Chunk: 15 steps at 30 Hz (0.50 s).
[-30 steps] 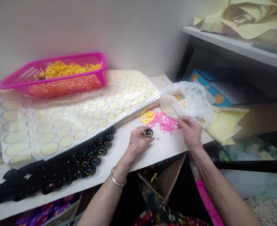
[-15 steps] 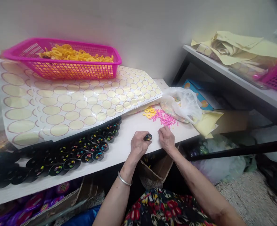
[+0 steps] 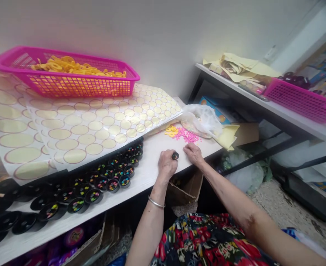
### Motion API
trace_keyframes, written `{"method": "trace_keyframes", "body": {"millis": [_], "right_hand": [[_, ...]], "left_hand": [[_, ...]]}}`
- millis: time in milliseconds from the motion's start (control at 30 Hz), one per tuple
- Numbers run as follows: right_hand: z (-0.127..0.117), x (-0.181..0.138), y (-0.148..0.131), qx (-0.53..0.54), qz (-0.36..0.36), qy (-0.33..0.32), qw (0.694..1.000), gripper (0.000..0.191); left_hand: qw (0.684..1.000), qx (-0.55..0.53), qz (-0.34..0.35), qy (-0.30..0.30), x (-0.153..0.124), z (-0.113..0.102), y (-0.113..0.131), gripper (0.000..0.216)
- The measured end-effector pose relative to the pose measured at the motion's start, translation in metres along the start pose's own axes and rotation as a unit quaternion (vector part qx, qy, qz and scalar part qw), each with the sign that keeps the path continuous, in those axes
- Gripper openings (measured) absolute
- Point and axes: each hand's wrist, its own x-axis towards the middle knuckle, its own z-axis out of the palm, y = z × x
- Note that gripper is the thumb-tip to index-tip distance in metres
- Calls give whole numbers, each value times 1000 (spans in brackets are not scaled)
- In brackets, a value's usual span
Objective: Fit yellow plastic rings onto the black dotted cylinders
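Observation:
My left hand (image 3: 166, 163) is closed around a small black cup (image 3: 175, 156) with coloured bits inside, held above the white table (image 3: 152, 147). To its right, my right hand (image 3: 194, 153) has its fingers pinched together; what they hold, if anything, is hidden. Just beyond this hand lies a loose pile of small pink beads (image 3: 187, 135), with a few yellow rings (image 3: 171, 130) at its left. Several rows of black cups (image 3: 113, 185) stand to the left of my left hand, many with colourful small pieces in them.
A pink basket (image 3: 80, 85) of yellow pieces sits on sheets of round stickers (image 3: 93, 136) at the back left. A clear plastic bag (image 3: 204, 120) lies behind the beads. A shelf (image 3: 235, 85) rises at right. An open cardboard box (image 3: 186, 186) is below the table edge.
The head view has turned to the right, showing more of the right-hand shelf. My left hand still holds the cup; my right hand stays pinched, slightly closer to the pink beads.

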Motion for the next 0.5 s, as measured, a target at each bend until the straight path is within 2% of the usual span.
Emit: {"method": "trace_keyframes", "body": {"millis": [167,233,367,500], "right_hand": [[1,-2,-3,6,3,18,1000,18],[1,-3,-4,9,3,22,1000,20],[0,-3,-6,14,8,26,1000,23],[-1,-2,-6,25,19,28,999,23]], "left_hand": [[988,-150,-35,13,1,-1,-8,29],[983,-178,-37,9,1,-1,-10,30],[992,-126,-14,13,0,-3,-11,27],[996,-85,32,25,-2,-2,-11,33]]}}
